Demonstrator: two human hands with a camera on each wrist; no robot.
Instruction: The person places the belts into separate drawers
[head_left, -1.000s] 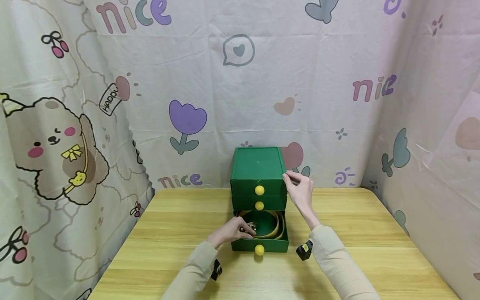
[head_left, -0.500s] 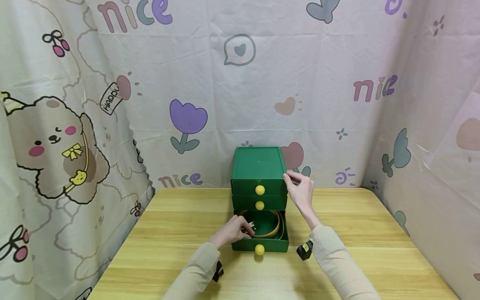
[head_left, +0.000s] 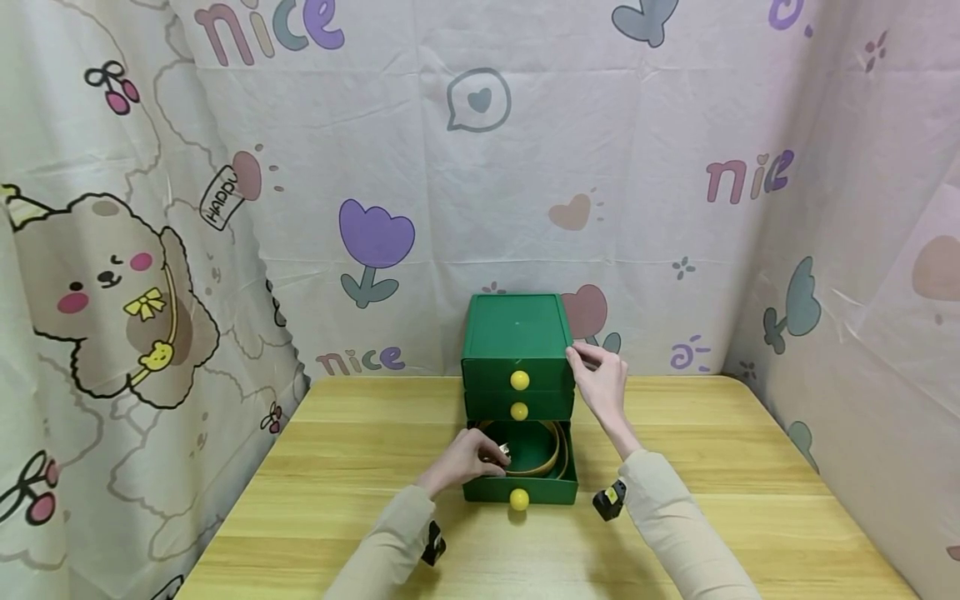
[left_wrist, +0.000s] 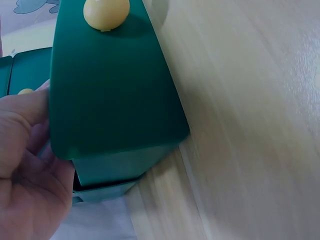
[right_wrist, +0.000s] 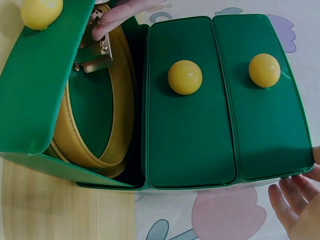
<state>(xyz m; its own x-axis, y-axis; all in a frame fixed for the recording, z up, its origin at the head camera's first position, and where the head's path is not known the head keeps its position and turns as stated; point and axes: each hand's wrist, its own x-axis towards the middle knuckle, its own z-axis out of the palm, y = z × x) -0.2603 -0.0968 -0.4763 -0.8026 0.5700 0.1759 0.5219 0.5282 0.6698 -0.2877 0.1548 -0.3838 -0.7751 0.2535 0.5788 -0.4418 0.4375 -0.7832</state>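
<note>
A green drawer cabinet point(head_left: 517, 327) with yellow knobs stands on the wooden table, its bottom drawer point(head_left: 487, 492) pulled out. Inside that drawer lies a coiled tan belt point(right_wrist: 121, 90) with a shiny metal buckle point(right_wrist: 95, 59). My left hand point(head_left: 463, 460) reaches over the drawer's left front corner, its bent fingers holding the belt at the buckle. In the left wrist view the drawer front hides those fingertips. My right hand point(head_left: 603, 383) grips the cabinet's upper right front edge; the right wrist view shows its fingers against the side and over the edge.
The upper two drawers are closed, each with a yellow knob point(right_wrist: 185, 77). A light wooden table point(head_left: 360, 467) spreads around the cabinet. White printed cloth point(head_left: 480, 183) hangs behind it and on both sides.
My left hand shifts only slightly at the buckle, and less of the buckle shows beyond its fingers. My right hand and the cabinet stay where they were.
</note>
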